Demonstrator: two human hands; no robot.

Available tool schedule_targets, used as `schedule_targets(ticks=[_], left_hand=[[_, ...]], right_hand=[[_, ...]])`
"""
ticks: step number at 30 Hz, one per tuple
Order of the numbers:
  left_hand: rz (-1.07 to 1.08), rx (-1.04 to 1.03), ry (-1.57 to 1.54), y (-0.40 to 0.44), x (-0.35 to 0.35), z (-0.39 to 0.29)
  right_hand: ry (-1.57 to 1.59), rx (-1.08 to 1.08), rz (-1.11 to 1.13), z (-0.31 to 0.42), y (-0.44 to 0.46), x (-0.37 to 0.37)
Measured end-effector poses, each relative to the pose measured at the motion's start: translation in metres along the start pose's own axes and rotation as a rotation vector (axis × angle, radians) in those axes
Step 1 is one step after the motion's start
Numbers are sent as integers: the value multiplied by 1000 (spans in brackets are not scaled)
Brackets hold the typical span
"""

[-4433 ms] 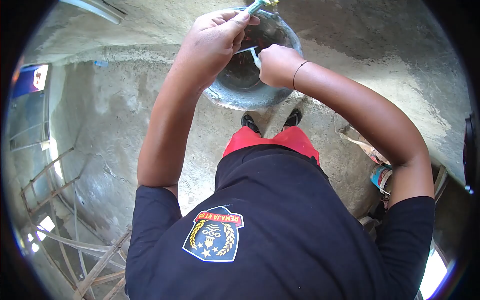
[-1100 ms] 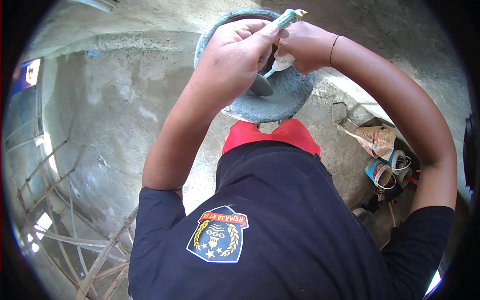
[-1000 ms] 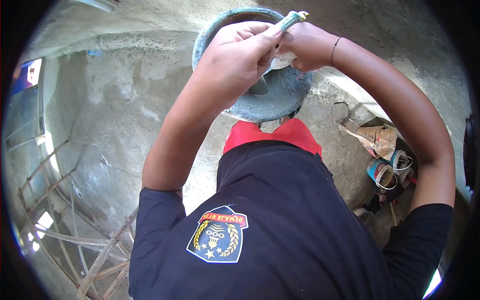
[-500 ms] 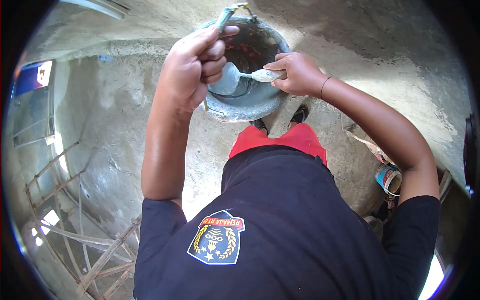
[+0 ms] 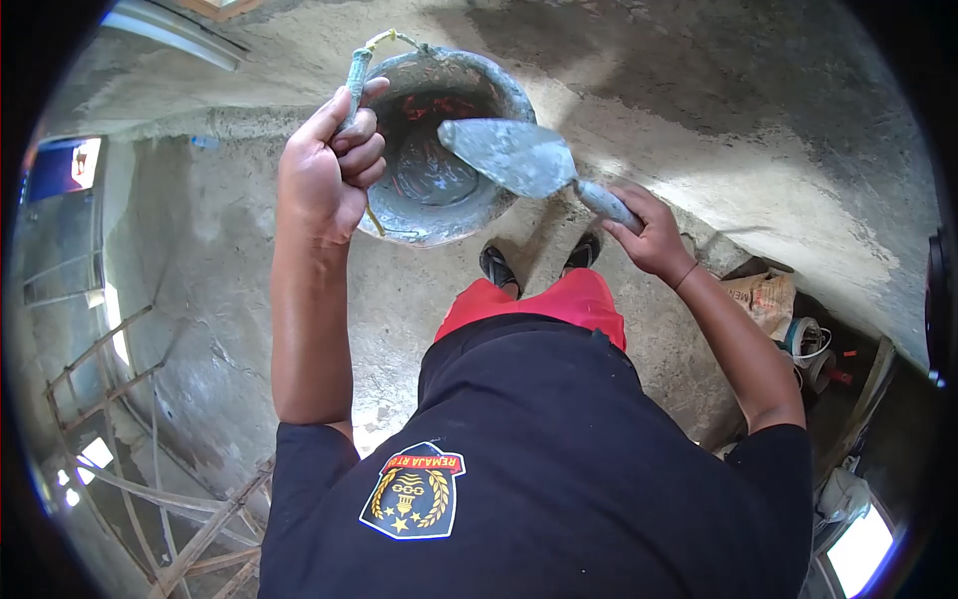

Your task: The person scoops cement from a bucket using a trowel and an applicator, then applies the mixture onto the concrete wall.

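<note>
My left hand [image 5: 334, 165] is closed around the handle of a bucket [image 5: 516, 100] and holds it up, its mouth tilted toward me. Grey, wet-looking residue coats the bucket's inside, with some reddish patches deeper in. In my right hand [image 5: 654, 232] is the handle of a trowel [image 5: 514, 157]. The trowel's pointed blade, smeared grey, reaches left across the bucket's right rim and partly hides the opening.
A rough plastered wall [image 5: 798, 170] rises ahead and to the right. At right lie a paper sack [image 5: 763, 299] and a small pail [image 5: 804, 339]. Wooden poles [image 5: 200, 534] form a frame at lower left. My sandalled feet [image 5: 499, 268] stand on the concrete floor.
The trowel has come up out of the bucket and moved right, its blade now over the rim. In the view, the bucket and my left hand have shifted left.
</note>
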State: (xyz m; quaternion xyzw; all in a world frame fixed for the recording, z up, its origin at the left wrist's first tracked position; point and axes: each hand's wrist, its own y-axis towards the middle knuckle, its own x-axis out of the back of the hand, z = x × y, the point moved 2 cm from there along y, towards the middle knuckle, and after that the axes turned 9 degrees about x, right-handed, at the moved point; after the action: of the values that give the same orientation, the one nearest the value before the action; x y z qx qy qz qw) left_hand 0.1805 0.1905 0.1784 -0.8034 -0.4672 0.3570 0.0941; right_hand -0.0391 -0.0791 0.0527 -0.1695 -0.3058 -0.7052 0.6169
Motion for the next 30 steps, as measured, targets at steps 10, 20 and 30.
schedule_targets(ticks=[10, 20, 30], left_hand=[[-8, 112, -14, 24, -14, 28], [-22, 106, 97, 51, -25, 87], [-136, 117, 259, 118, -30, 180]], right_hand=[[-173, -252, 24, -49, -59, -15], [-240, -402, 5, -70, -81, -30], [-424, -401, 69, -137, -99, -7]])
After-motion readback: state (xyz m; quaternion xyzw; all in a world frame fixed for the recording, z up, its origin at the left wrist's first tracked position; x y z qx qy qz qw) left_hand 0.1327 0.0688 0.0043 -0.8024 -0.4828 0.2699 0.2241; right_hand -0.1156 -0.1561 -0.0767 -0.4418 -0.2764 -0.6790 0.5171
